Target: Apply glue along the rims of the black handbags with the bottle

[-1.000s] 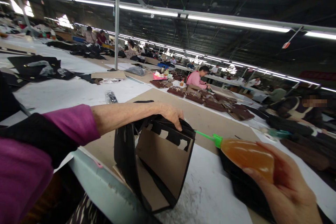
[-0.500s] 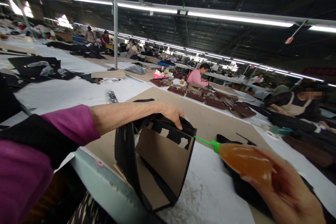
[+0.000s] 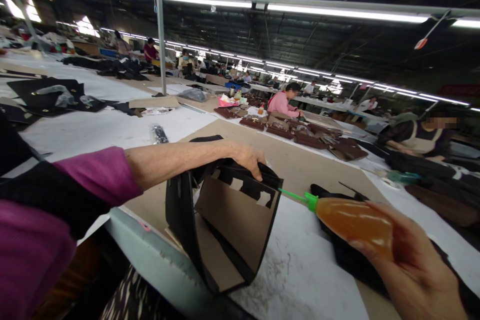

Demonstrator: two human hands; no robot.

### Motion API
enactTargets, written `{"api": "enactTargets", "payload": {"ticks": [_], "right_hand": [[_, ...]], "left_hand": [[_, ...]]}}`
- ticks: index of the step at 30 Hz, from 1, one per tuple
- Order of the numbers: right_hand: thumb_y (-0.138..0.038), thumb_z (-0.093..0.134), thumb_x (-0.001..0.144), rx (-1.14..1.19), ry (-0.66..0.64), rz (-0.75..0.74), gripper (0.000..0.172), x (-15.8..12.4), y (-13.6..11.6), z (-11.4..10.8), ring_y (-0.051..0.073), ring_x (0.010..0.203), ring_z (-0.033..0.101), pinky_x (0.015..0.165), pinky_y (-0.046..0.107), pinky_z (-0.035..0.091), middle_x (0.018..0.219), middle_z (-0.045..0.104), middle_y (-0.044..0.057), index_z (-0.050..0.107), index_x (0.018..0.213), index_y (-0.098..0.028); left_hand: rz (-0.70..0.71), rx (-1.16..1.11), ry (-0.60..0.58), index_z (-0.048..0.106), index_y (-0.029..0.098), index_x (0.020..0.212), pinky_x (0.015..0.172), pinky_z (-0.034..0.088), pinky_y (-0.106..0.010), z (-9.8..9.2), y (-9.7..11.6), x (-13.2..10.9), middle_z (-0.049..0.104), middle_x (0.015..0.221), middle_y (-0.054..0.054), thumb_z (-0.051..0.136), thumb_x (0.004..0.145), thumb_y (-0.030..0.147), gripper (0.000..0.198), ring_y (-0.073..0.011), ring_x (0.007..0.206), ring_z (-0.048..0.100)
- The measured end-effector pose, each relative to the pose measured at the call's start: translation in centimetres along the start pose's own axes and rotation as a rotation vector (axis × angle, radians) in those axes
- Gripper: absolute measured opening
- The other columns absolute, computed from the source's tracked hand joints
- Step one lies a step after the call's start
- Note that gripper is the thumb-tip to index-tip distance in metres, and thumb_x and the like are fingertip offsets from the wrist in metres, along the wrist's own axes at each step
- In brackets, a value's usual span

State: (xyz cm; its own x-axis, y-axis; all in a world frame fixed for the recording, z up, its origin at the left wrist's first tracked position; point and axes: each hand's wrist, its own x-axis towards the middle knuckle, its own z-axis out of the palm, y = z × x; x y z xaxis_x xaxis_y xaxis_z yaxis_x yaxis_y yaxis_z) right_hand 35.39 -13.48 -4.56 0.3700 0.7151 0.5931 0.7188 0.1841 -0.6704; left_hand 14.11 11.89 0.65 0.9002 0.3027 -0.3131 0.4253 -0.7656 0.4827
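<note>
A black bag [image 3: 182, 215] with a brown inner lining stands open towards me at the table edge. My left hand [image 3: 247, 157] grips its upper rim, thumb on the near side and the other fingers hidden behind. In my right hand [image 3: 412, 255] is a squeeze bottle [image 3: 352, 220] of amber liquid, probably glue, held on its side. The bottle's thin green nozzle [image 3: 296, 195] points left, its tip at the bag's upper right edge. Pale torn patches [image 3: 264, 198] show on the black strip inside the bag.
Black pieces [image 3: 345, 250] lie beneath my right hand. Brown bags [image 3: 292, 130] lie in rows across the table, near a person in pink [image 3: 281, 102]. Another person in an apron [image 3: 420, 137] sits at the right. A metal post [image 3: 159, 30] rises at the back left.
The view has shifted slightly. The nozzle tip stays at the bag's upper right edge, a touch lower along it. Both hands keep their holds.
</note>
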Motion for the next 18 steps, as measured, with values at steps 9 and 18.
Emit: {"api": "enactTargets", "payload": {"ticks": [9,18], "right_hand": [[-0.050,0.075,0.070,-0.021,-0.022,0.057,0.055,-0.2,0.2,-0.2,0.019,0.089,0.067,0.080,0.017,0.050,0.115,0.066,0.003,0.060,0.119,-0.029],[-0.056,0.076,0.067,-0.106,-0.110,0.166,0.059,-2.3,0.1,-1.2,0.019,0.081,0.069,0.071,0.014,0.051,0.105,0.070,0.003,0.062,0.117,-0.029]], "left_hand": [[0.034,0.024,-0.014,0.070,0.015,0.102,0.067,0.048,-0.023,0.2,-0.3,0.7,0.071,0.087,-0.002,0.064,0.075,0.029,0.031,-0.0176,0.076,0.063],[0.042,0.012,-0.013,0.070,0.014,0.099,0.067,0.047,-0.024,0.4,-0.1,0.8,0.070,0.085,-0.002,0.063,0.075,0.027,0.028,-0.0173,0.076,0.062]]}}
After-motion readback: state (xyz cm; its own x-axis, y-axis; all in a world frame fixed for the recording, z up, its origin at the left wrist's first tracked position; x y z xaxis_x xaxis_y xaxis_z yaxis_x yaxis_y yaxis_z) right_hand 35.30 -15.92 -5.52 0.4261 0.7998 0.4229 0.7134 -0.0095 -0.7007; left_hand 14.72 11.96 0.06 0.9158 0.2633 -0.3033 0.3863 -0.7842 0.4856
